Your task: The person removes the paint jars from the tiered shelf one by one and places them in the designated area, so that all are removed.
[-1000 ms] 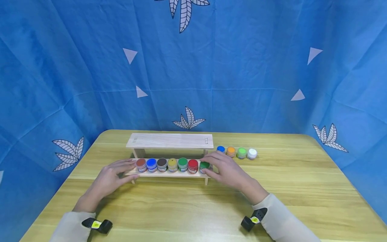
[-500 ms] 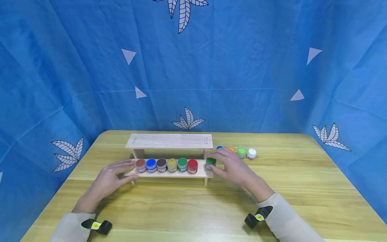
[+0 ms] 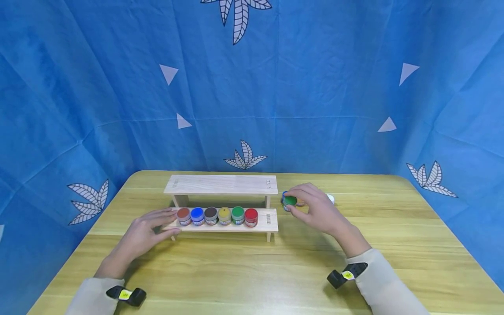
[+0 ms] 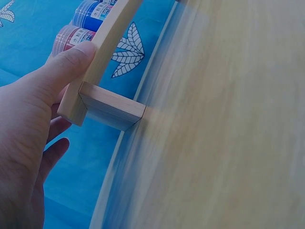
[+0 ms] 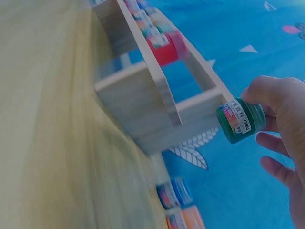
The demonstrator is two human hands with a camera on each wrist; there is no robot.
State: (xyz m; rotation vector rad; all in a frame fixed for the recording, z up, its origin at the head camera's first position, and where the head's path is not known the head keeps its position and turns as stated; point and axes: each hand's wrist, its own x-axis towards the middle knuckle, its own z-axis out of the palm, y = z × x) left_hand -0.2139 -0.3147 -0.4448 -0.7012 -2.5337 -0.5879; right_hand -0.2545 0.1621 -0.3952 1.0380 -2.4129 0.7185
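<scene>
My right hand (image 3: 316, 210) pinches a dark green paint jar (image 5: 238, 120) by its lid end, between thumb and fingers. This jar is in the air just right of the two-tier wooden rack (image 3: 220, 183), clear of it. My left hand (image 3: 143, 232) grips the left end of the rack's lower board (image 4: 102, 57), its thumb on the front edge and some fingers hidden behind. Along that board stand several paint jars, from a brown-lidded jar (image 3: 183, 215) at the left to a red jar (image 3: 251, 217) at the right. Bare wood shows at the board's right end.
Behind my right hand, a blue jar (image 5: 175, 193), an orange jar (image 5: 186, 218) and a white-lidded jar (image 3: 330, 199) stand on the wooden table (image 3: 236, 275), partly hidden. A blue patterned cloth (image 3: 315, 87) hangs around the table's back and sides.
My right hand has lifted the dark green jar off the right end of the lower board and carried it rightward. The left hand has stayed at the rack's left end.
</scene>
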